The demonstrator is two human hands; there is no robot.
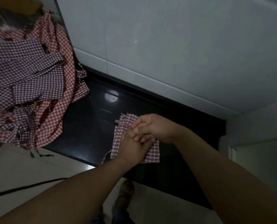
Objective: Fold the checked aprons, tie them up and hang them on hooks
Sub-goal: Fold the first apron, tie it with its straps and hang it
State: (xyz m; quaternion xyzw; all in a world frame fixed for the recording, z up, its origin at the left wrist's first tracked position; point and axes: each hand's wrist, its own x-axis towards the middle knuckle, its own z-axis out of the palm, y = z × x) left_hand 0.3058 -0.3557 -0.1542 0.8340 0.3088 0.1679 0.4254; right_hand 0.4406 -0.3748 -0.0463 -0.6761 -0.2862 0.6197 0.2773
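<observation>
We see a heap of checked aprons on the dark surface, well left of the folded apron. On that folded apron our left hand and right hand overlap. Whether either hand grips cloth we cannot tell.

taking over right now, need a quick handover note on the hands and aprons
Hands: left hand and right hand overlap on the folded apron; their grip is unclear.
Things: the folded apron lies on the black counter. A loose heap of checked aprons sits to the left.
Done: one apron folded small.
Left: tie it, hang it, then work through the heap. No hooks in view.
</observation>
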